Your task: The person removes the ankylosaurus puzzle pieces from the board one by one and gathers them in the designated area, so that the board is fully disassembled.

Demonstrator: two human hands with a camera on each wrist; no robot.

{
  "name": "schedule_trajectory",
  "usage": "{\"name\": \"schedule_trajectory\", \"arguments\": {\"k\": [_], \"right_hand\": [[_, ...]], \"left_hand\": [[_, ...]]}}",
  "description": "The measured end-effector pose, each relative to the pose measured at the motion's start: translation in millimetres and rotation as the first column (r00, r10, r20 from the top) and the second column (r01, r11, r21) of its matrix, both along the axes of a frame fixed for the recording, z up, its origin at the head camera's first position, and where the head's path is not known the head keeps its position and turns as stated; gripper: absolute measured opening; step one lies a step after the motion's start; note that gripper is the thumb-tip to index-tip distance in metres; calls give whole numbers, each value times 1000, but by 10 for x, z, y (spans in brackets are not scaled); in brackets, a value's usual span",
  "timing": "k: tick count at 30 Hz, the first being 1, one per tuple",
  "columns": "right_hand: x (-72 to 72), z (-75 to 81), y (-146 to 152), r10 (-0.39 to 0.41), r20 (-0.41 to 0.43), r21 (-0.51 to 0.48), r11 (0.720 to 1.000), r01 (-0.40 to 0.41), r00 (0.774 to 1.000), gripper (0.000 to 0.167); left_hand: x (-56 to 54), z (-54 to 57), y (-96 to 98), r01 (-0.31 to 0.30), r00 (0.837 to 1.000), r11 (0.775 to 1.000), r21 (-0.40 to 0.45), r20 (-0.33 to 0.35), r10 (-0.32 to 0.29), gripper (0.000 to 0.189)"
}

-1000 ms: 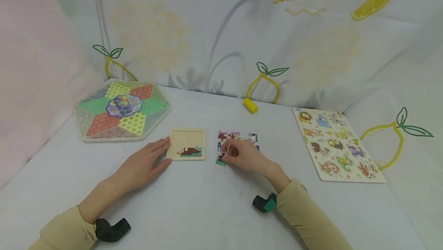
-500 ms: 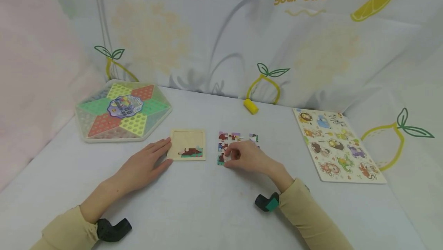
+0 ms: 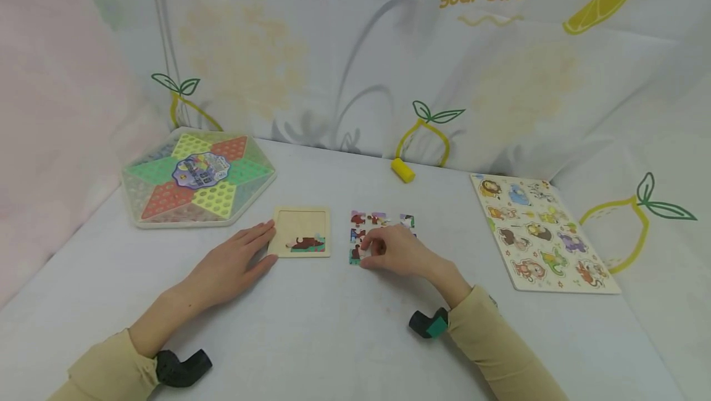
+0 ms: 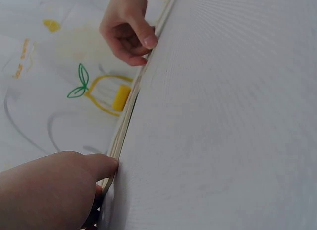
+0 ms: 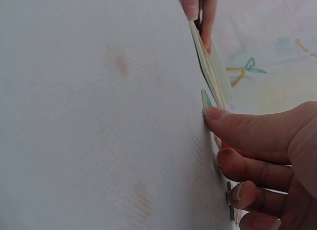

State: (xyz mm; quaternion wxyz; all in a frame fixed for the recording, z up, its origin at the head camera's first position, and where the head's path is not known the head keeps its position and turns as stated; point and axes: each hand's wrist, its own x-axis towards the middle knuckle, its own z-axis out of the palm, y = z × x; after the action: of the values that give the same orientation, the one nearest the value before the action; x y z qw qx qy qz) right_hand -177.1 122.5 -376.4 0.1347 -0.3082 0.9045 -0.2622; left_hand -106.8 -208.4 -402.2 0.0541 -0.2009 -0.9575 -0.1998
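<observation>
A small square wooden puzzle tray [image 3: 300, 221] lies on the white table, with joined brown and teal pieces [image 3: 307, 243] in its lower right part. My left hand [image 3: 224, 268] rests at the tray's left side, fingers fairly straight, thumb at the near corner and fingertips at the edge. To the right lies a group of colourful jigsaw pieces [image 3: 358, 218], partly hidden under my right hand [image 3: 402, 253]. Its curled thumb and index finger pinch a teal and brown puzzle piece [image 3: 355, 255] at the group's near left corner. In the right wrist view, the thumb sits on that thin piece [image 5: 205, 99].
A hexagonal Chinese checkers board [image 3: 200, 179] lies at the back left. Toward the right is an animal picture board [image 3: 544, 234]. A yellow cylinder [image 3: 402, 170] lies near the back edge, before a lemon-print curtain [image 3: 333, 49].
My right hand has shifted slightly right, and the pinched puzzle piece has straightened against the group. Over the last half second hardly anything moves. The left hand stays at the tray.
</observation>
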Motion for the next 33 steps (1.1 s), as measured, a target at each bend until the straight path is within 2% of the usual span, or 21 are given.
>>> {"name": "schedule_trajectory", "arguments": {"k": [23,26,29,31,33], "right_hand": [[-17,-7,0,27,-3,-9,1000,-27,1000,18],[-20,-16,-31,6,-44,-56,998,-8,999,17],[1,-4,-105,-30,-108,-152,988,13,994,16],[10,12,-207,-24,-151,-199,980,-6,988,17],[22,46,-344,-3,-170,-196,980,-31,985,20]], "left_hand": [[22,8,-15,-11,1000,1000,-10,8,11,57],[22,-3,-24,-12,1000,1000,-7,9,12,57],[12,-9,-20,-2,1000,1000,-1,8,2,57],[5,-11,-15,1,1000,1000,-3,8,-1,57],[1,-12,-11,2,1000,1000,-5,6,-2,56]]}}
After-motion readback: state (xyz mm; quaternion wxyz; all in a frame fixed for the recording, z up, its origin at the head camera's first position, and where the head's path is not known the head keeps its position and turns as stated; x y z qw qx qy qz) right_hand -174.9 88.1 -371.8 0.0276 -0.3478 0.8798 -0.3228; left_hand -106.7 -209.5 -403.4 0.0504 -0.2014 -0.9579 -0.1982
